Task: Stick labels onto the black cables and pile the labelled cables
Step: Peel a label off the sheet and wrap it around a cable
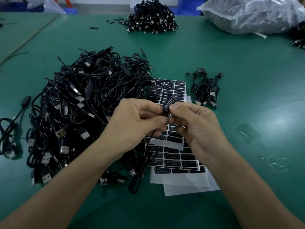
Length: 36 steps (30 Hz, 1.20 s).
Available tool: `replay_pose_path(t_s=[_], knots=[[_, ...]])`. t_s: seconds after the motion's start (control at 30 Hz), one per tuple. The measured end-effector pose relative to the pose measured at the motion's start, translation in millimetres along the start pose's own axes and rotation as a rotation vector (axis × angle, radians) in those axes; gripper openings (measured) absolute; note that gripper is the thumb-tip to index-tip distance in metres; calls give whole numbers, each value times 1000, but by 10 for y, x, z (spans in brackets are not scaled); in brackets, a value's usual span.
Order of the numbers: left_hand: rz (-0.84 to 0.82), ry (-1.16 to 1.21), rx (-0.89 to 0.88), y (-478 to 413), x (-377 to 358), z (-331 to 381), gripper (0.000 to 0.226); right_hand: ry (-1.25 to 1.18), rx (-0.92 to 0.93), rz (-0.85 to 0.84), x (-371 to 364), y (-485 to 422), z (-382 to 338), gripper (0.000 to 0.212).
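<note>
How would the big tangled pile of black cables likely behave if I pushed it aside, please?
Probably floppy: the cable pile lies in loose loops. It would likely drag as one clump, since the loops intertwine. Its USB plugs may snag the label sheets.

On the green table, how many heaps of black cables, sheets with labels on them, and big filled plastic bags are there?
Cable heaps: 4
Label sheets: 2
Big plastic bag: 1
Total: 7
</note>
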<state>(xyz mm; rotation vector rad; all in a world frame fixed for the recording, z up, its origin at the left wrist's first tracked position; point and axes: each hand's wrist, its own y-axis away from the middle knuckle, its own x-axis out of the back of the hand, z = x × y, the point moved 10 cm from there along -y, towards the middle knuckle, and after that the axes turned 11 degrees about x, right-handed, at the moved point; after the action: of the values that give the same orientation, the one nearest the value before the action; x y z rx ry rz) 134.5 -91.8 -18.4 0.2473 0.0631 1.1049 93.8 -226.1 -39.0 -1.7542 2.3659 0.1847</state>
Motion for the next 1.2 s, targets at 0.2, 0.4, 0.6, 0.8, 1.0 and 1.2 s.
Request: replay_pose_path(t_s=[0.2, 0.4, 0.6, 0.8, 1.0, 1.2], knots=[[-45, 42, 48, 0, -37, -31, 17, 79, 71, 25, 64, -13, -52, 8], [-50, 68, 75, -7, -32, -65, 14, 176, 105, 46, 94, -12, -86, 8], [-58, 70, 74, -9, -32, -67, 17, 220, 151, 54, 106, -7, -138, 8], [-42, 57, 80, -13, -16, -77, 13, 215, 192, 23, 59, -11, -179, 10], [-47, 53, 74, -8, -23, -75, 13, 233, 209, 23, 66, -14, -190, 9], [-51, 45, 80, -13, -34, -83, 12, 266, 238, 27, 61, -11, -213, 13]])
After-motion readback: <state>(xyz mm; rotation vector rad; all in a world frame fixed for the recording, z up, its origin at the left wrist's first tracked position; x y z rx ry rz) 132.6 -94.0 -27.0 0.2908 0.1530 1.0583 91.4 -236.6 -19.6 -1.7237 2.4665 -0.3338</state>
